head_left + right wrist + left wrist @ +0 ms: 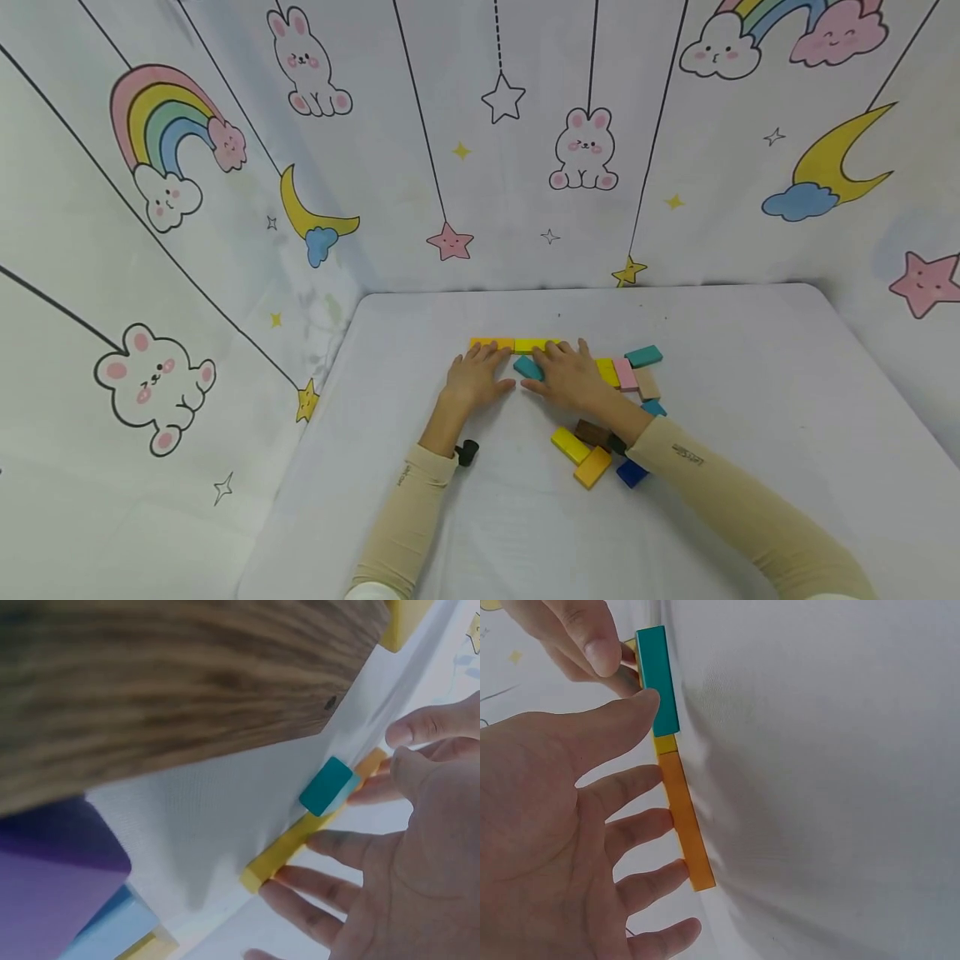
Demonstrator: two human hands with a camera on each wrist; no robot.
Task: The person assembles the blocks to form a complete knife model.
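An orange block and a yellow block lie end to end in a row on the white table. My left hand touches the orange block along its near side with spread, fairly straight fingers. With its fingertips on the yellow block, my right hand reaches in from the other side, palm clear of it in the right wrist view. Between the two hands sits a teal block, just in front of the row. The left thumb overlaps the teal block's edge in the left wrist view.
Right of my right hand stand a yellow block, a pink block, a tan block and teal ones. Nearer me, beside the right forearm, lie yellow, orange, brown and dark blue blocks, partly hidden by the sleeve.
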